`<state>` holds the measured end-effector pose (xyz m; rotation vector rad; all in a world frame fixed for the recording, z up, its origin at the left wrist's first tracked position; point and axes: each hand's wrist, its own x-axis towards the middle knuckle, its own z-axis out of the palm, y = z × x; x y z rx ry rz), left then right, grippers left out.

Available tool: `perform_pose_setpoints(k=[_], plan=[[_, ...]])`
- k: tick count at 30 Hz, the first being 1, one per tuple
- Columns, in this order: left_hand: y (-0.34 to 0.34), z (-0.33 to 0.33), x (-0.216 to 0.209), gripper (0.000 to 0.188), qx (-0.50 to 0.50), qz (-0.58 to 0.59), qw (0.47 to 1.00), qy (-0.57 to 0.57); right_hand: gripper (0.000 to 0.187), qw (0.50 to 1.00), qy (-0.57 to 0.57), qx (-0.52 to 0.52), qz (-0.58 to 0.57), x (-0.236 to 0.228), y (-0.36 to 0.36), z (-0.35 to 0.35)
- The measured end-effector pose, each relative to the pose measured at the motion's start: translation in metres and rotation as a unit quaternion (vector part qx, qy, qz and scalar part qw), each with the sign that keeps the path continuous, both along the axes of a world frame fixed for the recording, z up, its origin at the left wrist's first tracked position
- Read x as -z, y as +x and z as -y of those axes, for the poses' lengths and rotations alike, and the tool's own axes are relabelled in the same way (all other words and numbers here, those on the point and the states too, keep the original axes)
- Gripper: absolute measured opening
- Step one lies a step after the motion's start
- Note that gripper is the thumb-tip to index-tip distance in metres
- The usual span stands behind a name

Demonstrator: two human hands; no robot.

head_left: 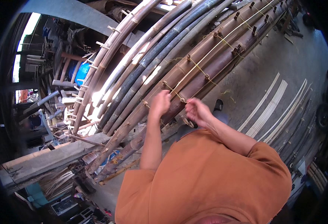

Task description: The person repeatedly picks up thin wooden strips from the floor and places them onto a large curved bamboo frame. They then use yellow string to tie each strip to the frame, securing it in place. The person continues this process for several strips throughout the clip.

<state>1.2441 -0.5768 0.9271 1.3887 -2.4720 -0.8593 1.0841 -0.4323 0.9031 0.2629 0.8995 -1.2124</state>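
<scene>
A row of long bamboo poles lies side by side, brown ones near me and dark grey ones beyond, bound across with thin yellowish cord and small wooden pegs. My left hand is closed around the cord at the edge of a brown pole. My right hand pinches the same cord a little to the right, next to a knot. Both forearms come up from my orange shirt.
Split pale bamboo strips lie on the concrete floor at the right. More dark poles lie further right. A wooden beam and piled scrap and tools sit at the lower left. A blue object shows behind the poles.
</scene>
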Motion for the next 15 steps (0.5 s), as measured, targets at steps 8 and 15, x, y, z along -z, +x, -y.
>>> perform_pose_setpoints(k=[8, 15], plan=[[-0.024, -0.021, 0.037, 0.023, -0.08, -0.034, 0.991, -0.097, 0.055, 0.643, -0.488, -0.307, -0.504, -0.09, 0.048, 0.113], [-0.028, -0.024, 0.014, 0.034, -0.117, -0.031, 0.993, 0.005, 0.055, 0.586, -0.432, -0.32, -0.605, -0.021, -0.01, 0.193]])
